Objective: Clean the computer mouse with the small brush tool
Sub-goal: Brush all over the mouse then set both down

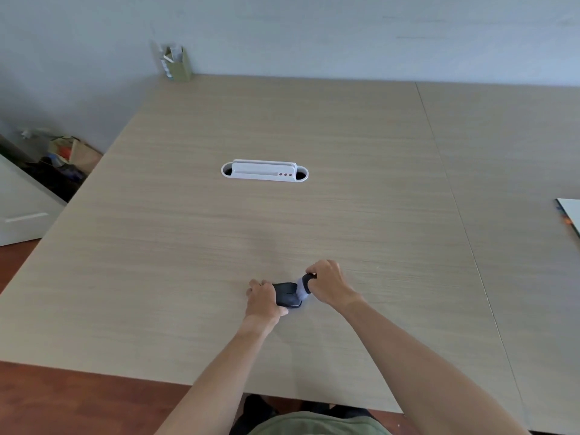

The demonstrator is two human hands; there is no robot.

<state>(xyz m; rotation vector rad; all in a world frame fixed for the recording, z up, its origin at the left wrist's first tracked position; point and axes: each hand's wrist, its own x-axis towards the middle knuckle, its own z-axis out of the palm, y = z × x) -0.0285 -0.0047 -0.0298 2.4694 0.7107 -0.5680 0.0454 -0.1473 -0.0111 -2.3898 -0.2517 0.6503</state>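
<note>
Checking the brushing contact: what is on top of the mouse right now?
The brush's pale bristles rest on the mouse's right side, held by the right hand. The left hand covers its left edge.

A white cable tray (264, 172) sits mid-table (345, 127); a green holder (180, 66) stands at the far-left corner.

An office, by the look of it: a wide wood-grain desk (314, 127) with a white cable port (264, 171) set in its middle, a pen holder (177, 65) at the far corner against a plain wall (345, 32), and a white cabinet (22, 208) at left.
</note>
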